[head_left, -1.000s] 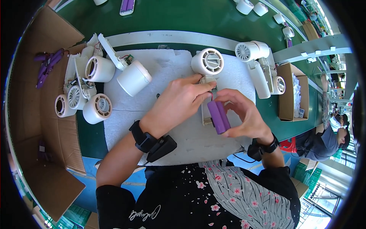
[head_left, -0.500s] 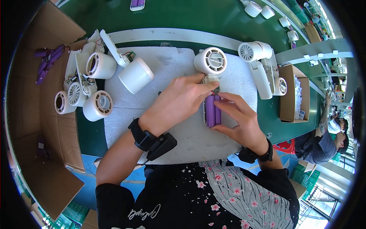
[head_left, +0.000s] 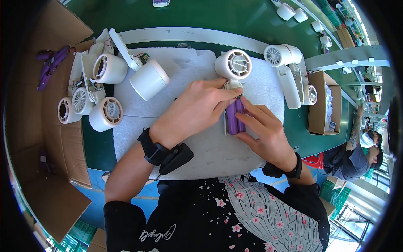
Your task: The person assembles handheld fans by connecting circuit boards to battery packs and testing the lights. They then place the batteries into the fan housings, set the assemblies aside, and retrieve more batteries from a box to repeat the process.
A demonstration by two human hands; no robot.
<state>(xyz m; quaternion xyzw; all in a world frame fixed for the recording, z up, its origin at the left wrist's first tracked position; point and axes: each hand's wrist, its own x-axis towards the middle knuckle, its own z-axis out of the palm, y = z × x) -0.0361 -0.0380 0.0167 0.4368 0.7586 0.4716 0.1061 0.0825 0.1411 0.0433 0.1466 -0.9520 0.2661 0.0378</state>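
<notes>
**Currently: both hands on the battery pack of an open fan**

Centrally on the white pad (head_left: 210, 147), toward its far edge, lies an open fan (head_left: 234, 67) with its round head pointing away from the person. A purple battery pack (head_left: 235, 117) sits lengthwise in the fan's handle. The left hand (head_left: 197, 111) lies over the handle from the left, fingers curled narrow, fingertips touching the top end of the pack. The right hand (head_left: 264, 130) comes in from the right, fingers pressed along the pack's right side and lower end. Both hands are in contact with the pack.

At the pad's left edge a white cylinder (head_left: 149, 80) lies tilted. Beyond that edge, several fan heads (head_left: 105, 113) are grouped on the green table (head_left: 189, 17). At the pad's right edge stand two more fans (head_left: 289, 75). Further right is a cardboard box (head_left: 321, 103). Purple parts (head_left: 48, 67) lie on cardboard at the table's left edge.
</notes>
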